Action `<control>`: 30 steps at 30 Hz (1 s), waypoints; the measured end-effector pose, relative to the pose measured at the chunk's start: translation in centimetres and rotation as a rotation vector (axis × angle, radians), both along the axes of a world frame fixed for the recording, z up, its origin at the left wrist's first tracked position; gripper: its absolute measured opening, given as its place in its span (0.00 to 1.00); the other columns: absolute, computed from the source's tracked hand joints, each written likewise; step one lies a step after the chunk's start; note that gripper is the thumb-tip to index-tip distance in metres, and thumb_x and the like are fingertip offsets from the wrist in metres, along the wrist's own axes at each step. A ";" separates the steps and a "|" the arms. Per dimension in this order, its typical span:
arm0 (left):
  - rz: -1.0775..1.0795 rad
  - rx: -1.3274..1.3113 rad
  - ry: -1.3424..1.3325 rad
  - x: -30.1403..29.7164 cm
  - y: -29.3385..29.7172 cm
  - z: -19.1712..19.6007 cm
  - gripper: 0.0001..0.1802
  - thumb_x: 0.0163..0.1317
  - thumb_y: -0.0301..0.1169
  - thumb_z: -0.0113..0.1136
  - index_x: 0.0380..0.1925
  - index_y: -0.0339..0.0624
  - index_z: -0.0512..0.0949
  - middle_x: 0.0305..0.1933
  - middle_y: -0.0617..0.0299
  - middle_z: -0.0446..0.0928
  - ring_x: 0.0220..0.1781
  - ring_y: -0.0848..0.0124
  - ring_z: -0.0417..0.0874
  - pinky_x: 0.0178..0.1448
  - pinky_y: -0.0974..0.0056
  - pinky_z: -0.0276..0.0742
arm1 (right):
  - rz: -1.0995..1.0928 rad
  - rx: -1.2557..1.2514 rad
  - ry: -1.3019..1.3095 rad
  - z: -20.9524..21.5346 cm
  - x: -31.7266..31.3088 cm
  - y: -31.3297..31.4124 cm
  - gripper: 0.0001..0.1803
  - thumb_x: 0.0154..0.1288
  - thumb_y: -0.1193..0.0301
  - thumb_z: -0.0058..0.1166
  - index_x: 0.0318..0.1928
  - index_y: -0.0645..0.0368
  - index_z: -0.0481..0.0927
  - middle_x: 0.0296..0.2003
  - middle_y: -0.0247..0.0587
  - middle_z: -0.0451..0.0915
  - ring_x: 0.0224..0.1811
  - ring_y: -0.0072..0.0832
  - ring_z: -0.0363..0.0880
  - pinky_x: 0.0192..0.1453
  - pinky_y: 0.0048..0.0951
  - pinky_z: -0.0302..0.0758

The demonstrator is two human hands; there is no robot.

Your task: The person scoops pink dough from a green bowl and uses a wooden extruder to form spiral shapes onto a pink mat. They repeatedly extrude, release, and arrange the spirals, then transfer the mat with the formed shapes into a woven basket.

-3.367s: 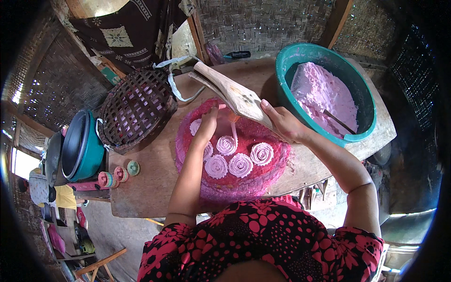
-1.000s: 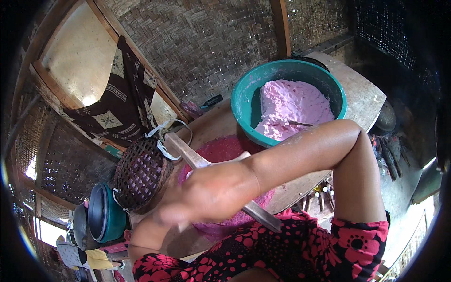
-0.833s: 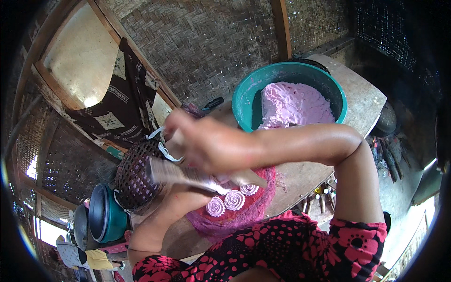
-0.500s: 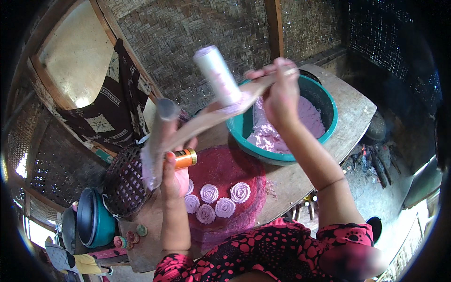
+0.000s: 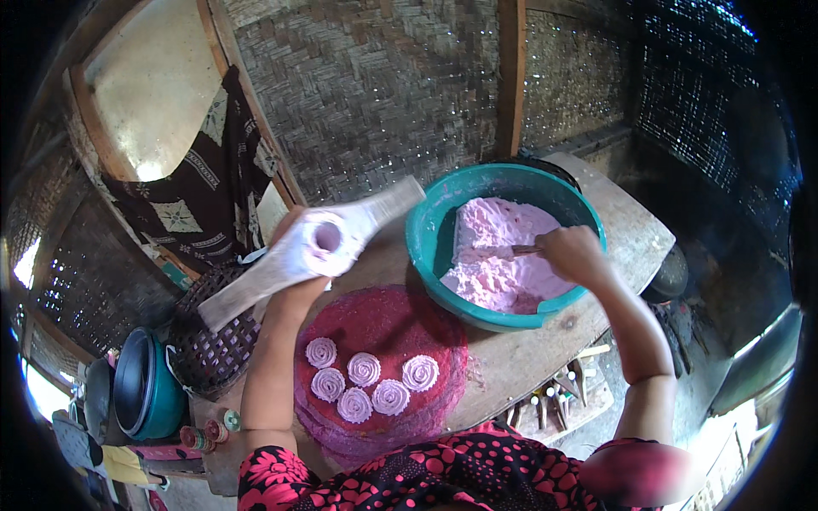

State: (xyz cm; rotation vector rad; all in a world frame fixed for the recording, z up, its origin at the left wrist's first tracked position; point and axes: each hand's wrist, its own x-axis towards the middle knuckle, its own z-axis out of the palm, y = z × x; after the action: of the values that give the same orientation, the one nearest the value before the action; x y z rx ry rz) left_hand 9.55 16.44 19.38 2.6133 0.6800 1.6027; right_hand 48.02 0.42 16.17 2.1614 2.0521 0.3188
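Note:
My left hand (image 5: pixel 300 291) is closed around a wooden dough press (image 5: pixel 356 223), a long bar with a round opening in its pink-smeared middle. It is held tilted above the table, and the bar hides most of my fingers. Inside a green basin (image 5: pixel 422 247) lies a mass of pale pink dough (image 5: pixel 503 223). My right hand (image 5: pixel 575 254) grips a thin brown stick-like tool (image 5: pixel 526 250) whose far end is in the dough. Several pink spiral rosettes (image 5: pixel 364 370) lie on a round red mat (image 5: pixel 383 315) nearer to me.
Left of the mat, a dark woven basket (image 5: pixel 209 341) stands beside a blue-green bucket (image 5: pixel 170 383). Small round coloured pieces (image 5: pixel 198 439) lie at the table's left edge. Past the right edge of the wooden table (image 5: pixel 630 221) are a blackened pot (image 5: pixel 667 272) and firewood.
The wooden bar with the white cylinder, formerly in my right hand, is gone from view. My right hand has moved down into the basin with a tool. The left hand's press has turned, opening now showing.

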 end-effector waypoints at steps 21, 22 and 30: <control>0.221 0.051 0.419 0.5 -1.8 -2.9 0.22 0.43 0.43 0.72 0.30 0.44 0.72 0.31 0.55 0.73 0.36 0.52 0.82 0.37 0.53 0.79 | 0.624 0.505 -0.153 3.6 -15.7 -1.6 0.23 0.65 0.69 0.49 0.61 0.59 0.74 0.26 0.35 0.75 0.24 0.29 0.81 0.25 0.30 0.77; 0.237 0.085 0.425 -0.3 -1.0 -3.7 0.22 0.43 0.42 0.72 0.30 0.44 0.72 0.31 0.55 0.74 0.36 0.52 0.82 0.38 0.52 0.79 | 0.611 0.439 -0.143 3.6 -15.5 -2.0 0.23 0.65 0.68 0.49 0.60 0.60 0.74 0.26 0.35 0.75 0.24 0.29 0.81 0.25 0.30 0.77; 0.480 -0.154 0.325 -1.4 0.1 -2.7 0.14 0.58 0.40 0.63 0.42 0.48 0.83 0.43 0.55 0.84 0.46 0.55 0.84 0.50 0.53 0.78 | 0.397 0.713 0.456 4.1 -14.6 -1.4 0.34 0.60 0.79 0.48 0.69 0.47 0.70 0.30 0.44 0.74 0.30 0.40 0.80 0.31 0.39 0.77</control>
State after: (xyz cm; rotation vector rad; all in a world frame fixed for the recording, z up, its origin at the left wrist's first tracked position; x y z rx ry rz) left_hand 8.19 16.50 16.68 2.7563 1.4778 1.1296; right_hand 33.38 -1.00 20.28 2.3112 3.0003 0.7635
